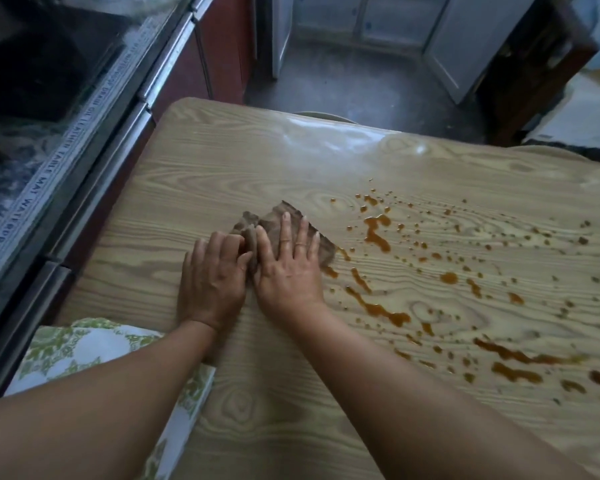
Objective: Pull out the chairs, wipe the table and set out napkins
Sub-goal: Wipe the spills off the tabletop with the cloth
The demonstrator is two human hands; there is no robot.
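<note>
The right hand [286, 268] lies flat with fingers spread, palm pressing down on a brown cloth [278, 228], two thin rings showing on its fingers. Touching it at its 9 o'clock, the left hand [212, 278] rests on the near-left part of the same cloth, fingers curled so the tips tuck into the bunched fabric; it looks like a loose pinch of the cloth, though whether it really grips is hard to tell. Both bare forearms reach in from 6 and 7 o'clock.

No container stands on the table [222, 174].

The cloth is a crumpled, dark brown piece, rumpled into folds at its 10 o'clock corner and flatter under the right palm, with a ragged far edge. It lies left of the table's middle, on a pale wood-grain top that shines at 12 o'clock.

From the cloth's 3 o'clock edge an amber-brown spill [378, 233] spreads out: a curved puddle just beside the cloth, streaks toward 5 o'clock, and many small drops scattered to the right edge. The nearest streak touches the cloth's right corner.

At 7 o'clock a green-and-white patterned fabric [84, 348] sits at the table's edge. At 9 to 11 o'clock runs a counter covered with a printed mat [49, 174].
</note>
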